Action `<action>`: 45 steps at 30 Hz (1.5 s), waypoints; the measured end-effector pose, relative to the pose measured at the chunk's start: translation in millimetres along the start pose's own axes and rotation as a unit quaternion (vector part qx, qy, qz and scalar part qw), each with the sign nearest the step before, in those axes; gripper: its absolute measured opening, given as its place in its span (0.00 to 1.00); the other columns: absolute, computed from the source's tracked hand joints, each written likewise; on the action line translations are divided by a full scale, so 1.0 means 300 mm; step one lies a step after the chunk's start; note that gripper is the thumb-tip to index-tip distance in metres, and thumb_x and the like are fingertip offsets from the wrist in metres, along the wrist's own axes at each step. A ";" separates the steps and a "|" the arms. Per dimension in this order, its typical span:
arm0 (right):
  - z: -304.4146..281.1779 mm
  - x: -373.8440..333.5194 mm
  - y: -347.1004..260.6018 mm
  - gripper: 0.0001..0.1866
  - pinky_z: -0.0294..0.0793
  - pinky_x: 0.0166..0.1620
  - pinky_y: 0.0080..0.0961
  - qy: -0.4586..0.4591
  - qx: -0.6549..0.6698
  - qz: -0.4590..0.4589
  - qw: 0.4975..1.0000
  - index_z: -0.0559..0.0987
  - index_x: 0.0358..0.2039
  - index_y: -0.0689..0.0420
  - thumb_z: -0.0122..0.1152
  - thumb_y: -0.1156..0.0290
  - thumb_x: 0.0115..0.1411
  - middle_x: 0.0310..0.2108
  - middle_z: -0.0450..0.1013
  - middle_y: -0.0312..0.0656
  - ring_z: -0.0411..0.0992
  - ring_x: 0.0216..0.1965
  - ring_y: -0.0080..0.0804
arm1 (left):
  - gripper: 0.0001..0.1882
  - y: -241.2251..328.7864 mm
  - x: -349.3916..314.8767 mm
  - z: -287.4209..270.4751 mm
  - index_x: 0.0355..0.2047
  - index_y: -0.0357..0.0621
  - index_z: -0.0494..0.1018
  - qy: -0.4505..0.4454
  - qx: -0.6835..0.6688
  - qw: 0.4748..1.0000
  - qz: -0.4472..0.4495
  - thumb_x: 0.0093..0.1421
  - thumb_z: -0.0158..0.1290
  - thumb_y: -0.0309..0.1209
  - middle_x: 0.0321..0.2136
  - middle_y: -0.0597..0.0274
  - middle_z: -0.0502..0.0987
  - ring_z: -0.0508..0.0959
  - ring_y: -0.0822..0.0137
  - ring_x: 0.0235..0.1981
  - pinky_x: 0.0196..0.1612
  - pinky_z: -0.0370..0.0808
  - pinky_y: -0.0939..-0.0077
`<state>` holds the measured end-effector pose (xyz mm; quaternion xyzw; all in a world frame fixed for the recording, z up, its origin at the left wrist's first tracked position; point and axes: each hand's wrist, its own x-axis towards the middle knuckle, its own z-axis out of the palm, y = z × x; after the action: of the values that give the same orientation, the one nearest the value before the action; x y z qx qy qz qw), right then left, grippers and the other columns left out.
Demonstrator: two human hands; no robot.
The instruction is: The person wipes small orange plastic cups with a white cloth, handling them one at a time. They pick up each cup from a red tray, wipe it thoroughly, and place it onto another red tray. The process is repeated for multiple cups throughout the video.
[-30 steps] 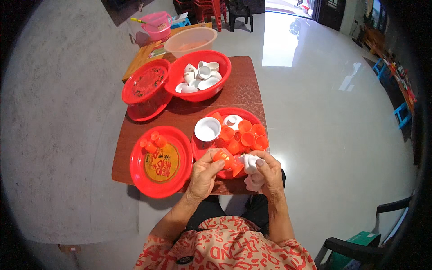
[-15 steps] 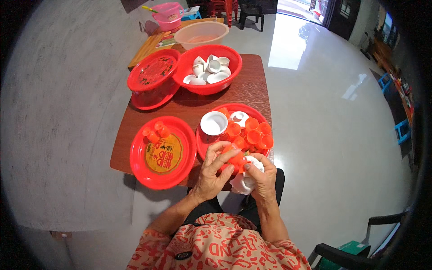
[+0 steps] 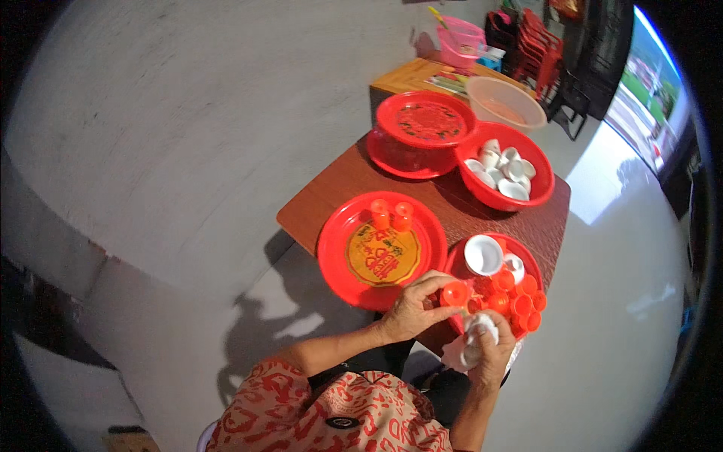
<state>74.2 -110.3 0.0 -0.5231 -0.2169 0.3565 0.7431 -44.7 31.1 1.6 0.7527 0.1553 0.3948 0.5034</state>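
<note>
Between the fingers of my left hand is a small orange-red plastic cup. My right hand is closed around a crumpled white cloth, just beside that cup. Both hands are over the near edge of a red tray, which bears a white bowl, a smaller white ring-shaped piece and several loose orange-red cups. To the left, a round red tray with a gold printed centre carries two orange-red cups side by side near its far part.
Farther back on the brown table stand a red basin of white cups and stacked red trays. Beyond are a pale translucent basin, a pink basket and stacked red chairs. A wall rises on the left.
My view has turned to the left, so the table appears farther right. The orange-red cup in my left hand has come away from the cloth, which stays in my right hand.
</note>
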 end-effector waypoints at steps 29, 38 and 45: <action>0.285 0.155 0.167 0.12 0.70 0.32 0.15 -0.133 -0.085 0.248 0.956 0.75 0.44 0.61 0.59 0.71 0.60 0.32 0.75 0.33 0.71 0.29 0.17 | 0.24 -0.413 0.116 -0.496 0.45 0.40 0.71 0.168 0.263 0.941 -0.128 0.46 0.65 0.27 0.41 0.57 0.73 0.76 0.65 0.39 0.39 0.75 0.73; 0.249 0.137 0.119 0.13 0.69 0.32 0.19 -0.186 -0.142 0.224 0.946 0.75 0.43 0.58 0.58 0.67 0.60 0.31 0.72 0.34 0.69 0.30 0.19 | 0.33 -0.278 0.135 -0.458 0.49 0.39 0.67 0.216 0.343 0.913 -0.053 0.42 0.67 0.26 0.46 0.51 0.69 0.69 0.52 0.49 0.51 0.66 0.60; 0.086 0.017 0.005 0.14 0.71 0.38 0.20 -0.252 -0.241 0.092 0.933 0.74 0.44 0.60 0.59 0.72 0.58 0.35 0.73 0.36 0.71 0.35 0.20 | 0.15 -0.121 0.156 -0.178 0.34 0.42 0.73 -0.039 0.302 0.943 0.135 0.46 0.63 0.24 0.34 0.58 0.73 0.73 0.57 0.38 0.41 0.71 0.64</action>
<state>59.1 -90.2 7.6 -0.5971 -0.4270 0.4803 0.4800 -48.9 110.8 -0.2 0.8982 0.1448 0.3637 0.2002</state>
